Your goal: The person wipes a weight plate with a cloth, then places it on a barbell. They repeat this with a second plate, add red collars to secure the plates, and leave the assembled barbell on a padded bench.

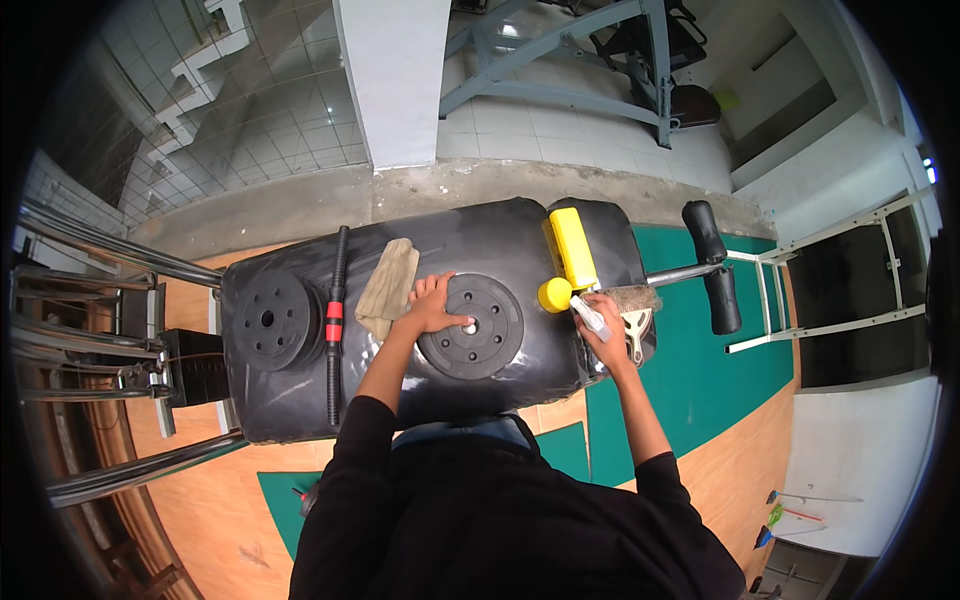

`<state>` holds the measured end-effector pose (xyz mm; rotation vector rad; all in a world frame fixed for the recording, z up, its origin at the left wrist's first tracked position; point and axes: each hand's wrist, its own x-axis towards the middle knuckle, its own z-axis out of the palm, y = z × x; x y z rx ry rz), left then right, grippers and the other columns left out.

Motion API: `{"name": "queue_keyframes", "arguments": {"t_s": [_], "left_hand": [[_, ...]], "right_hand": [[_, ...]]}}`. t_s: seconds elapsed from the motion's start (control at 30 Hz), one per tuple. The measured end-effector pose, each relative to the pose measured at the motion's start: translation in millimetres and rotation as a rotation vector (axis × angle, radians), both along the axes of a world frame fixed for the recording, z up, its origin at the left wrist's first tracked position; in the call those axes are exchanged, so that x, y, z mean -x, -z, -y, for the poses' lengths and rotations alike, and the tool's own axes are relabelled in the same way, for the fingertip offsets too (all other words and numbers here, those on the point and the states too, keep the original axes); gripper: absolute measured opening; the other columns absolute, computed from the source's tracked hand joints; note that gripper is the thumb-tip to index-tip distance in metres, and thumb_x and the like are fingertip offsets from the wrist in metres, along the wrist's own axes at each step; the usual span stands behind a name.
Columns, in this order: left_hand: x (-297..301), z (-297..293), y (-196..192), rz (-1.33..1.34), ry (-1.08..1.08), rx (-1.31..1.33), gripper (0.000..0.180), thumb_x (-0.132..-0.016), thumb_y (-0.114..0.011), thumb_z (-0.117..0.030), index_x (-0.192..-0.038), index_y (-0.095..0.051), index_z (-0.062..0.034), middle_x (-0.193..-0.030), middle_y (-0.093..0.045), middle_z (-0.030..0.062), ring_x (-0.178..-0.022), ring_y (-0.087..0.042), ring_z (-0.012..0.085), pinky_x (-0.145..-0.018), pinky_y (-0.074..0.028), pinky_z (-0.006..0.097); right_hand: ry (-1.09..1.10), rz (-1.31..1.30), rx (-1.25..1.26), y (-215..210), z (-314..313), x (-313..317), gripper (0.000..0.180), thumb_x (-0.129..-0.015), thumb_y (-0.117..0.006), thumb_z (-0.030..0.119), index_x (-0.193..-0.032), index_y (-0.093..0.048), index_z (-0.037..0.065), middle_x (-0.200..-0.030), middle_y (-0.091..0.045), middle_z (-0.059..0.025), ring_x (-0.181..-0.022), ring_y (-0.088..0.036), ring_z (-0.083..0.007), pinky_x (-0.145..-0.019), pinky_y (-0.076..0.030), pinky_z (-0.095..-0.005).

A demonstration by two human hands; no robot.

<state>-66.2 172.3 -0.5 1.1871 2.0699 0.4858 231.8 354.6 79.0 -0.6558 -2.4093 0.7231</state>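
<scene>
A round black weight plate (490, 350) with small holes lies on a black padded bench (420, 240). My left hand (430, 305) rests on its left side, fingers spread, thumb beside the centre hole, where a small white spot shows. Closed in my right hand (606, 325) is a small white bottle-like object (590, 318), partly covered by the fingers. Just beyond it are a yellow bottle (572, 245) and a round yellow cap-like piece (554, 294). A brush with a pale handle (636, 332) and tan bristles lies beside my right hand, partly hidden.
A folded beige cloth (388, 288), a black bar with a red middle (334, 320) and another weight plate (268, 318) lie on the bench's left part. Metal machine rails (140, 480) stand at left. Padded rollers (716, 268) and a white frame (780, 300) are at right.
</scene>
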Motion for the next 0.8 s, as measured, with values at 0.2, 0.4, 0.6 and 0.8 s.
{"name": "queue_keyframes", "arguments": {"t_s": [0.2, 0.4, 0.6, 0.8], "left_hand": [[-2, 0, -6, 0.015, -0.005, -0.045, 0.119, -0.051, -0.080, -0.062, -0.143, -0.023, -0.0124, -0.131, -0.033, 0.0127, -0.122, -0.027, 0.0315, -0.102, -0.022, 0.045], [-26, 33, 10, -0.138, -0.259, -0.473, 0.099, -0.069, -0.076, -0.050, -0.139, -0.026, -0.0004, -0.128, -0.032, 0.0201, -0.121, -0.031, 0.0377, -0.102, -0.027, 0.047], [-39, 99, 23, 0.170, -0.465, -0.447, 0.062, -0.090, -0.056, -0.038, -0.131, -0.039, 0.0052, -0.132, -0.039, 0.0247, -0.125, -0.035, 0.0384, -0.107, -0.027, 0.042], [-48, 120, 18, 0.219, -0.359, -0.405, 0.057, -0.096, -0.045, -0.038, -0.133, -0.040, 0.0055, -0.145, -0.029, 0.0247, -0.138, -0.023, 0.0340, -0.112, -0.020, 0.038]], "right_hand": [[0.060, -0.315, 0.483, -28, 39, -2, 0.039, -0.076, -0.066, -0.002, -0.112, -0.050, 0.004, -0.099, -0.062, -0.0065, -0.086, -0.059, -0.0113, -0.076, -0.047, -0.0244], [0.055, 0.045, 0.634, -66, 89, 4, 0.035, -0.081, -0.070, 0.025, -0.106, -0.063, 0.002, -0.086, -0.066, -0.0071, -0.070, -0.061, -0.0104, -0.064, -0.048, -0.0274], [0.314, 0.464, 0.601, -85, 109, 9, 0.052, -0.089, -0.054, 0.048, -0.077, -0.068, -0.001, -0.062, -0.063, -0.0083, -0.048, -0.061, -0.0183, -0.051, -0.048, -0.0307], [0.228, 0.319, 0.541, -76, 96, 32, 0.051, -0.088, -0.056, 0.046, -0.075, -0.066, -0.003, -0.059, -0.061, -0.0087, -0.049, -0.060, -0.0173, -0.052, -0.048, -0.0306]]}}
